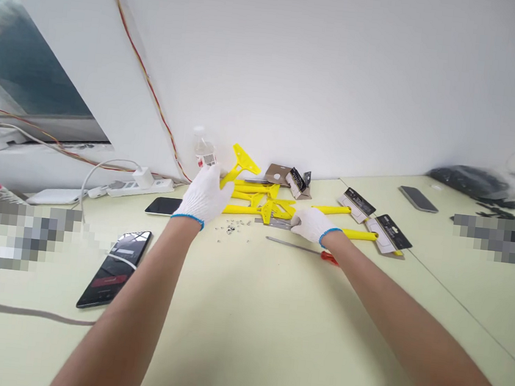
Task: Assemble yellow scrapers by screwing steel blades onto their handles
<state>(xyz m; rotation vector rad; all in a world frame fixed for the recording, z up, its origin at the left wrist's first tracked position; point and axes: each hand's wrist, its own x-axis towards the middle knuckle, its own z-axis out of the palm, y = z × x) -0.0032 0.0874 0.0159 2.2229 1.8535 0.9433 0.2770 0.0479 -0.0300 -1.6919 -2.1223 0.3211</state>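
A pile of yellow plastic scrapers lies on the pale yellow-green tabletop close to the white wall. At the pile's left edge the left hand, in a white knit glove, is closed around the handle of a single yellow plastic scraper, holding it raised above the pile with its wide head up. At the pile's right edge the gloved right hand rests with curled fingers on a flat grey metal piece; whether it grips it I cannot tell. Just in front of the pile lie scattered small silver screws and a thin red-handled screwdriver. Right of the pile sit black-labelled cardboard packets; behind it stands a clear plastic bottle.
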